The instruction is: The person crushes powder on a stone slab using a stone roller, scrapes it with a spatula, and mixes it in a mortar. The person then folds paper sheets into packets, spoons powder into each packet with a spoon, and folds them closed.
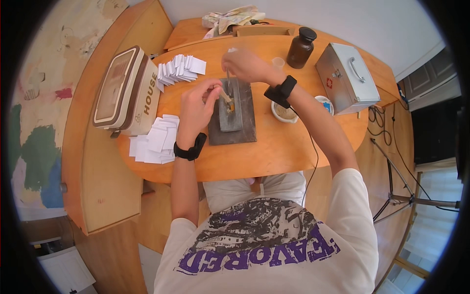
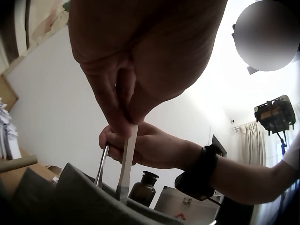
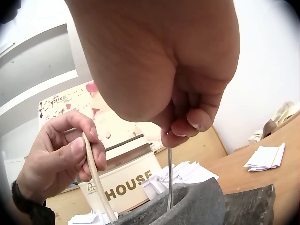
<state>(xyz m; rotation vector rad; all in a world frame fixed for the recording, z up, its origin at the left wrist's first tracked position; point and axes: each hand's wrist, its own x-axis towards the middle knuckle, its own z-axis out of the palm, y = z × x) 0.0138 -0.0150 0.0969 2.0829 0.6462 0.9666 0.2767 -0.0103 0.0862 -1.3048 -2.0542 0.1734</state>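
Observation:
In the head view, a long grey stone trough lies on a dark slab, with a little yellow-brown matter inside it. My left hand pinches a pale flat stick between thumb and fingers, and the stick's darker lower end dips into the trough. At the trough's far end, my right hand grips a thin metal rod by its top. The rod stands nearly upright, its lower end within the trough. Both hands hover above the stone, wrists raised.
White paper packets are fanned at the far left, more folded papers nearer. A cream HOUSE case stands beside them. On the right are a bowl, a small clear cup, a brown bottle and a silver first-aid box.

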